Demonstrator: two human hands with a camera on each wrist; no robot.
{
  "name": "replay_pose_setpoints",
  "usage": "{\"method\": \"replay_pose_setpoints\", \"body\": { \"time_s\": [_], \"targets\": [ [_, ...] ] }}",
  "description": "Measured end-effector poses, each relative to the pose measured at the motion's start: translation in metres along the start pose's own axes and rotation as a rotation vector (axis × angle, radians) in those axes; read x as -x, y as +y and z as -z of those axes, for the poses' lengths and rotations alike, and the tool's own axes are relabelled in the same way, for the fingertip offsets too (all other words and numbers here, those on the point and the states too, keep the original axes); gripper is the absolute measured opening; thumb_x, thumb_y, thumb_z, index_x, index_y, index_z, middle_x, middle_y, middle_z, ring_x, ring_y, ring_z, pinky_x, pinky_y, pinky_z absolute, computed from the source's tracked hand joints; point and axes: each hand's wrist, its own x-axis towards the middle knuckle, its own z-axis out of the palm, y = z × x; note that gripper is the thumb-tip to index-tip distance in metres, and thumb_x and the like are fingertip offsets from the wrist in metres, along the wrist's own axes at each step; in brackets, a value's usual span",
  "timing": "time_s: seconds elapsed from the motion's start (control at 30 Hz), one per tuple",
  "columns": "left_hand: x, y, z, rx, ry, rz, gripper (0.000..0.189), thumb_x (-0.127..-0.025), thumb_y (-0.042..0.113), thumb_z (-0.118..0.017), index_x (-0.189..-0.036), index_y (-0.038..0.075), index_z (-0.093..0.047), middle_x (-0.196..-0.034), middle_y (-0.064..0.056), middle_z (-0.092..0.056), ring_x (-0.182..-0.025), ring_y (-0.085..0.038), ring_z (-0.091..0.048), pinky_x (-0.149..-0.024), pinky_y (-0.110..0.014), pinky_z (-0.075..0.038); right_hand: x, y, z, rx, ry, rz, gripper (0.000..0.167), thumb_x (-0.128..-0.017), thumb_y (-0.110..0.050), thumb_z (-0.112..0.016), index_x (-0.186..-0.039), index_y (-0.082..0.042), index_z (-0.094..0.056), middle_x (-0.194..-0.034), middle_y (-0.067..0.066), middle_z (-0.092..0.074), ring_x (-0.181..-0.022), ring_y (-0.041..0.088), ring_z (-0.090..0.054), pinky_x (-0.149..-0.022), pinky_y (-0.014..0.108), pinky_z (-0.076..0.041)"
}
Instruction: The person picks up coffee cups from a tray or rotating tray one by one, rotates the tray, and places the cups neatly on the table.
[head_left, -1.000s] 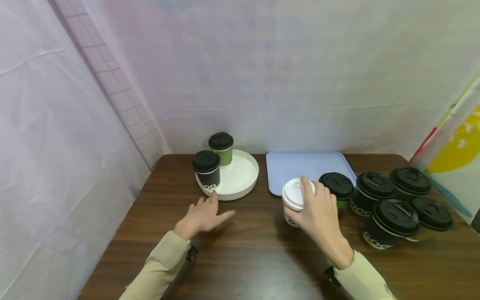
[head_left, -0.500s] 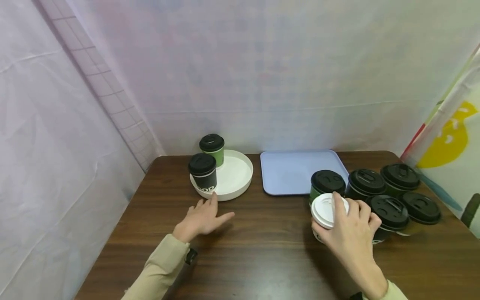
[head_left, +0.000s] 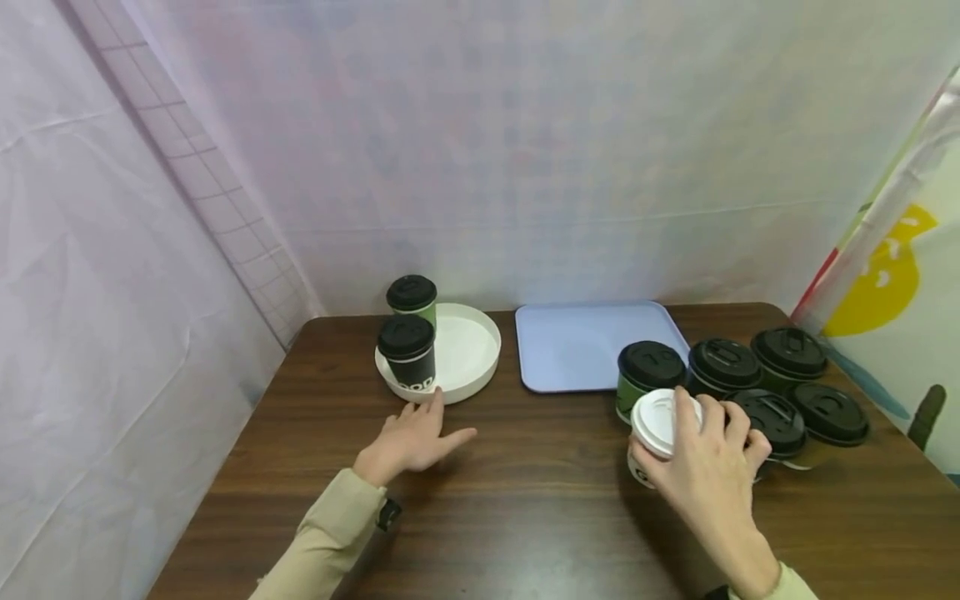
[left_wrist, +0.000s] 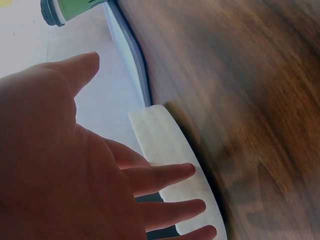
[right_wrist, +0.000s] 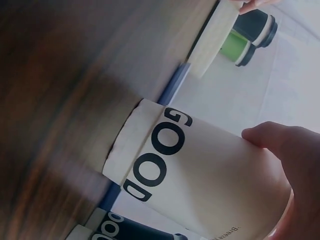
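My right hand point(head_left: 712, 471) grips a white paper coffee cup point(right_wrist: 200, 165) with a white lid, thumb on one side and fingers on the other. The cup is upright, and its printed "GOOD" shows in the right wrist view. Just behind it stands a green cup point(head_left: 630, 400) with a black lid. At the front of a round white tray point(head_left: 472, 367), my left hand point(head_left: 408, 442) is spread with its fingertips right at the rim. That tray bears a black cup point(head_left: 411, 367) and a green cup point(head_left: 412, 293), both black-lidded.
Several more black-lidded cups point(head_left: 789, 350) cluster right of the white cup, partly behind my right hand. A light blue rectangular tray point(head_left: 585, 346) lies at the back centre of the brown wooden table point(head_left: 510, 517). White curtains point(head_left: 480, 150) hang behind and at the left.
My right hand has carried the white cup to the right, up beside the black-lidded cups, and has slowed there. My left hand stays at the round tray. The head view has shifted slightly.
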Motion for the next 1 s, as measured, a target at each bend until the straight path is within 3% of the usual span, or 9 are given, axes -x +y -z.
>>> {"method": "replay_pose_setpoints", "body": {
  "time_s": [0.2, 0.33, 0.43, 0.57, 0.7, 0.9, 1.0],
  "targets": [
    [0.013, -0.010, 0.008, 0.028, 0.005, 0.018, 0.096, -0.100, 0.066, -0.049, -0.164, 0.001, -0.020, -0.166, -0.024, -0.035, -0.153, -0.050, -0.032, -0.121, -0.070, -0.030, 0.001, -0.023, 0.001, -0.065, -0.028, 0.061, 0.096, -0.065, -0.052, -0.079, -0.141, -0.001, -0.052, -0.138, 0.035, -0.050, -0.127, 0.056, -0.039, -0.088, 0.073, -0.028],
    [0.020, -0.022, 0.016, 0.010, -0.004, 0.056, 0.099, -0.099, 0.070, -0.048, -0.162, -0.002, -0.024, -0.163, -0.027, -0.040, -0.151, -0.050, -0.037, -0.119, -0.070, -0.033, -0.006, -0.061, -0.012, -0.112, -0.064, 0.172, 0.095, -0.067, -0.053, -0.083, -0.142, -0.004, -0.054, -0.140, 0.030, -0.054, -0.132, 0.053, -0.043, -0.095, 0.072, -0.033],
    [0.020, -0.037, 0.022, -0.004, -0.017, 0.088, 0.101, -0.099, 0.069, -0.047, -0.161, -0.007, -0.022, -0.161, -0.031, -0.040, -0.149, -0.053, -0.038, -0.117, -0.071, -0.034, -0.021, -0.098, -0.028, -0.166, -0.154, 0.241, 0.095, -0.069, -0.054, -0.087, -0.144, -0.006, -0.054, -0.140, 0.027, -0.058, -0.133, 0.049, -0.047, -0.103, 0.067, -0.037],
    [0.013, -0.063, 0.029, -0.017, -0.022, 0.134, 0.098, -0.101, 0.061, -0.049, -0.162, -0.008, -0.015, -0.160, -0.034, -0.039, -0.147, -0.057, -0.037, -0.115, -0.073, -0.034, -0.050, -0.149, -0.055, -0.262, -0.286, 0.316, 0.091, -0.078, -0.053, -0.084, -0.148, -0.005, -0.051, -0.141, 0.028, -0.058, -0.132, 0.048, -0.051, -0.107, 0.065, -0.044],
    [0.001, -0.082, 0.035, -0.011, -0.012, 0.152, 0.091, -0.103, 0.048, -0.052, -0.165, 0.000, -0.008, -0.161, -0.033, -0.037, -0.148, -0.060, -0.033, -0.116, -0.077, -0.029, -0.080, -0.195, -0.087, -0.324, -0.378, 0.377, 0.088, -0.085, -0.052, -0.079, -0.151, -0.004, -0.046, -0.144, 0.031, -0.054, -0.131, 0.050, -0.053, -0.103, 0.062, -0.052],
    [-0.016, -0.088, 0.039, -0.013, -0.013, 0.135, 0.081, -0.104, 0.034, -0.053, -0.167, 0.006, -0.011, -0.163, -0.032, -0.035, -0.150, -0.061, -0.028, -0.119, -0.077, -0.024, -0.103, -0.244, -0.123, -0.345, -0.485, 0.383, 0.089, -0.091, -0.053, -0.074, -0.159, -0.009, -0.037, -0.154, 0.031, -0.043, -0.135, 0.049, -0.051, -0.096, 0.059, -0.057],
    [-0.020, -0.090, 0.039, -0.041, -0.012, 0.135, 0.080, -0.104, 0.033, -0.054, -0.166, 0.006, -0.013, -0.163, -0.031, -0.035, -0.150, -0.060, -0.029, -0.119, -0.077, -0.025, -0.109, -0.257, -0.136, -0.331, -0.488, 0.380, 0.089, -0.091, -0.054, -0.073, -0.160, -0.010, -0.036, -0.154, 0.031, -0.043, -0.134, 0.048, -0.052, -0.094, 0.058, -0.057]
  ]
}}
